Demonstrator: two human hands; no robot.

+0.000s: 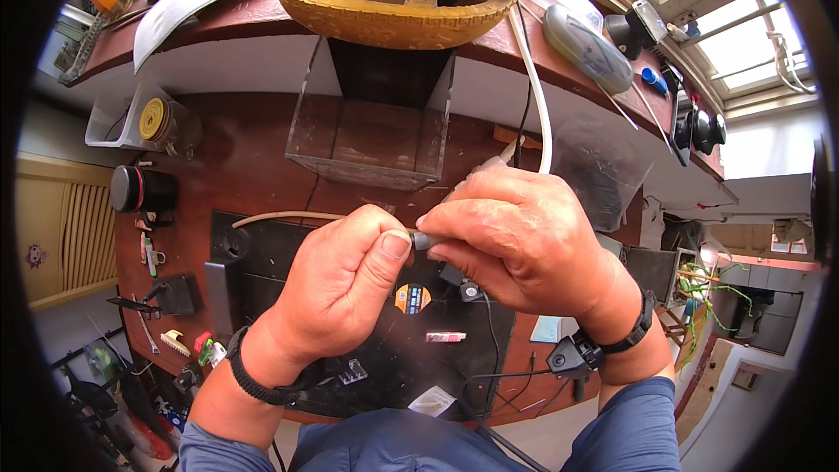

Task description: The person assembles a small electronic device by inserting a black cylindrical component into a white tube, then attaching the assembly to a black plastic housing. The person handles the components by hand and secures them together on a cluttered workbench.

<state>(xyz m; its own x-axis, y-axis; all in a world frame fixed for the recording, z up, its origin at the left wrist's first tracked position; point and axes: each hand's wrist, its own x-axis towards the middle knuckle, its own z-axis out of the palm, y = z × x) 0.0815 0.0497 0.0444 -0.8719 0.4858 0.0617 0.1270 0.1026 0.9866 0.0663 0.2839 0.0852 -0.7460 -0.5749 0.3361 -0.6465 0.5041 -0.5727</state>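
Small grey part [425,239] pinched between left hand [345,284], right hand [516,240]; apparently.

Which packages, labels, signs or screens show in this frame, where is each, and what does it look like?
Round sticker: on the black mat below the hands, orange and blue.
Small flat packet: on the mat, lower centre, pinkish strip.
Clear plastic bag: right of the right hand, see-through, dark contents.
No screens or signs visible.

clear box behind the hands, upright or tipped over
Upright. The clear box stands on the wooden desk with its open top facing up; its side walls rise straight, just beyond both hands.
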